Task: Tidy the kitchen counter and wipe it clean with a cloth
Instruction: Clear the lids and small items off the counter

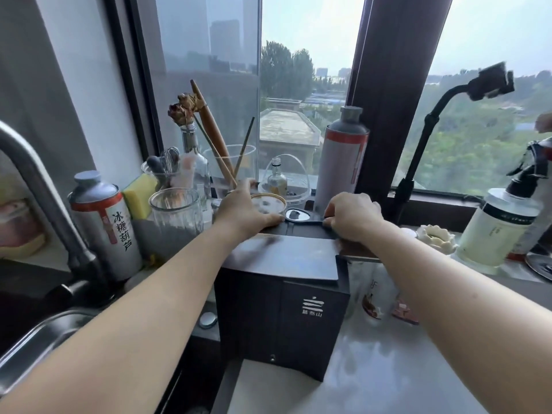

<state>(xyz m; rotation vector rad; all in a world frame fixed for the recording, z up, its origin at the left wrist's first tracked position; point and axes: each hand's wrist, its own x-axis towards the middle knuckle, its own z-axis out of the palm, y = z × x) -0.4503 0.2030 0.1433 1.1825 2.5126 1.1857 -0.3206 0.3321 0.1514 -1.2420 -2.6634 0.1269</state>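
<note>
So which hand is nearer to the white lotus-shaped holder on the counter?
Right. The right hand sits just left of the lotus-shaped holder, not touching it; the left hand is farther left, gripping a gold-rimmed dish.

faucet (44,189) arches over steel sink (38,339) at left; black phone stand (418,150) at right against window (298,70).

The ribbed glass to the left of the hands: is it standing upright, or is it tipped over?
Upright. The ribbed glass stands on its base with its round open rim facing up.
</note>
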